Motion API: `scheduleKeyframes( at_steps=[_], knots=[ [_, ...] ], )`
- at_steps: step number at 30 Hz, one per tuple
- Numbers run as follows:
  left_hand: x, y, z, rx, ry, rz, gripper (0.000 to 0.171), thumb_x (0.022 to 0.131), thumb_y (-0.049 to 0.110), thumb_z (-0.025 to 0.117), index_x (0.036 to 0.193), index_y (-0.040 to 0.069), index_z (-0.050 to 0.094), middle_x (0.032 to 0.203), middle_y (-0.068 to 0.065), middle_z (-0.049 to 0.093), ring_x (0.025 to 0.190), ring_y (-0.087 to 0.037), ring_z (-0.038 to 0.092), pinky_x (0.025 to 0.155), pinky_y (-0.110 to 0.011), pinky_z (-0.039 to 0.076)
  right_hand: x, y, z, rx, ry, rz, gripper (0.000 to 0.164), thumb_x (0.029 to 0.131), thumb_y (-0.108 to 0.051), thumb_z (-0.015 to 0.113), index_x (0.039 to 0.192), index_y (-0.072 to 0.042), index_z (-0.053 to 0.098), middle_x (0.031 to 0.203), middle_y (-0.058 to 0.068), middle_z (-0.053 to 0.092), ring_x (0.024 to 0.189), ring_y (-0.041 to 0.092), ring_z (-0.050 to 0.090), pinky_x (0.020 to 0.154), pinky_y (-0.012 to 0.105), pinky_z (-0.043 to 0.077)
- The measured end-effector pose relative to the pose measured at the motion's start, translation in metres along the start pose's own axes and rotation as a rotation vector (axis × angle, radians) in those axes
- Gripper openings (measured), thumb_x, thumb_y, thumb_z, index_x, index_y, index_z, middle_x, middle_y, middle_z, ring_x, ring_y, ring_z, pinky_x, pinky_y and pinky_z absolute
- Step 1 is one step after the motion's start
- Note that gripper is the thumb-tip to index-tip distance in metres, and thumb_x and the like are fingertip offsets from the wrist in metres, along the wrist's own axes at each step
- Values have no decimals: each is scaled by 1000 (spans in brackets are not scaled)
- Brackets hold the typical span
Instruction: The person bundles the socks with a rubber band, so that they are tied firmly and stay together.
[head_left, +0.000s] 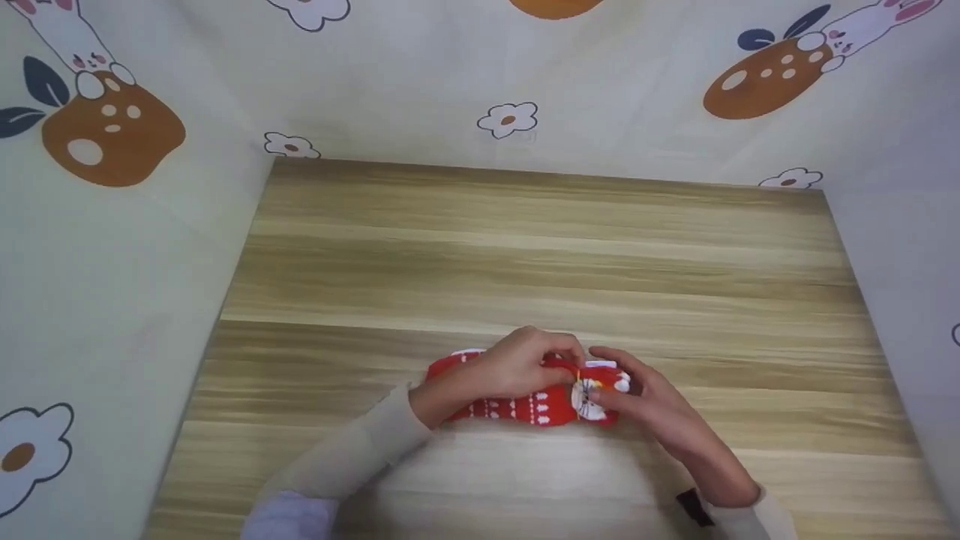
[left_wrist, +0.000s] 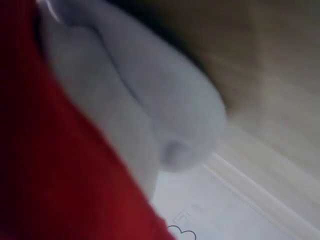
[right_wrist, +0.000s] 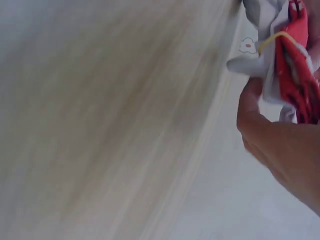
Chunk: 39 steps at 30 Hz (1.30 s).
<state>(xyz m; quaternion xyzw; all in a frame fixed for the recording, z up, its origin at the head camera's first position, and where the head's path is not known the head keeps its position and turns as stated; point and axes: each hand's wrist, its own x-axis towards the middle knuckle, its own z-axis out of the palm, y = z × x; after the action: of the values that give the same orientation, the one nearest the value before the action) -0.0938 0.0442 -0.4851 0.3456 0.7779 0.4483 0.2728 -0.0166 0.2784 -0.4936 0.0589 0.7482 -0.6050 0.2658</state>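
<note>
Red knitted socks (head_left: 551,405) with white patterns and a white whiskered face lie layered together near the front of the table. Around them near the face runs a thin yellow rubber band (right_wrist: 280,34). My left hand (head_left: 514,367) reaches over the socks from the left, thumb and fingertips pinching at the band. At the right end my right hand (head_left: 660,409) grips the socks, its thumb on the white face and the fingers behind. In the left wrist view, red knit (left_wrist: 65,165) and pale rounded sock parts (left_wrist: 170,100) fill the near side; the left fingers are hidden there.
The wood-grain table (head_left: 540,262) stretches out beyond the hands. Pale cloth walls (head_left: 405,82) printed with rabbits, orange fruit and flowers rise at its back, left and right edges. A small black piece (head_left: 694,508) shows beside the right cuff.
</note>
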Motion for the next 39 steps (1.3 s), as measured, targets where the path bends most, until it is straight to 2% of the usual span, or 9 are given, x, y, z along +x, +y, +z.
scheduleKeyframes(
  at_steps=[4, 7, 13, 16, 19, 23, 27, 34, 39],
  knots=[
    [-2, -1, -1, -1, -26, 31, 18, 97, 22, 73, 115, 25, 71, 119, 12, 74, 107, -1, 65, 91, -19, 55, 0, 2, -5, 8, -124, -6, 68, 95, -25, 72, 155, -15, 41, 140, 15, 56, 117, 26, 61, 93, 35, 57],
    [-4, -1, -2, 0, -36, 47, 18, 97, 22, 73, 115, 25, 71, 121, 12, 74, 109, -2, 65, 93, -19, 55, 1, 2, -7, 44, -149, 3, 75, 95, -22, 73, 158, -16, 33, 141, 17, 55, 118, 26, 62, 93, 36, 58],
    [-4, -3, -2, 15, -42, 27, 21, 97, 22, 73, 118, 24, 70, 121, 10, 73, 106, -3, 64, 90, -20, 56, 2, 0, -5, 31, -29, 11, 74, 90, -20, 78, 154, -9, 42, 140, 15, 58, 114, 23, 63, 92, 31, 58],
    [-3, -5, -2, 29, -44, -16, 25, 97, 24, 73, 121, 26, 66, 122, 9, 73, 106, -3, 64, 91, -21, 56, 2, -1, -1, 4, 39, 6, 59, 91, -20, 78, 143, -3, 55, 128, 14, 64, 105, 21, 66, 86, 30, 58],
    [-3, -6, -2, 64, -53, -102, 35, 95, 30, 75, 127, 29, 60, 121, 8, 72, 104, -4, 64, 89, -25, 56, 2, -2, 2, -47, 93, -2, 43, 92, -20, 77, 128, -2, 64, 119, 13, 68, 97, 21, 68, 81, 30, 59],
    [-4, -9, -5, 137, -71, -219, 46, 92, 40, 77, 131, 30, 55, 117, 6, 71, 100, -7, 64, 85, -30, 58, 5, -3, 4, -206, 149, -9, 30, 94, -22, 75, 121, -12, 67, 117, 9, 68, 98, 21, 66, 81, 30, 58],
    [-6, -14, -9, 199, -75, -274, 49, 90, 45, 77, 131, 28, 57, 117, 4, 71, 100, -9, 63, 85, -32, 57, 10, -5, 3, -374, 174, -3, 30, 97, -25, 72, 126, -18, 65, 119, 8, 68, 101, 21, 65, 82, 32, 57],
    [-11, -23, -12, 275, -77, -299, 47, 91, 39, 78, 130, 21, 60, 119, 2, 71, 101, -11, 64, 86, -33, 55, 18, -6, -1, -476, 235, 70, 42, 97, -31, 72, 132, -15, 57, 123, 10, 67, 102, 21, 65, 82, 34, 60],
    [-13, -25, -12, 375, -44, -260, 44, 92, 37, 77, 129, 19, 62, 121, 0, 70, 108, -14, 64, 93, -36, 54, 23, -2, -1, -577, 274, 25, 44, 95, -29, 74, 131, -9, 59, 117, 11, 65, 99, 21, 61, 80, 32, 56]
  ],
)
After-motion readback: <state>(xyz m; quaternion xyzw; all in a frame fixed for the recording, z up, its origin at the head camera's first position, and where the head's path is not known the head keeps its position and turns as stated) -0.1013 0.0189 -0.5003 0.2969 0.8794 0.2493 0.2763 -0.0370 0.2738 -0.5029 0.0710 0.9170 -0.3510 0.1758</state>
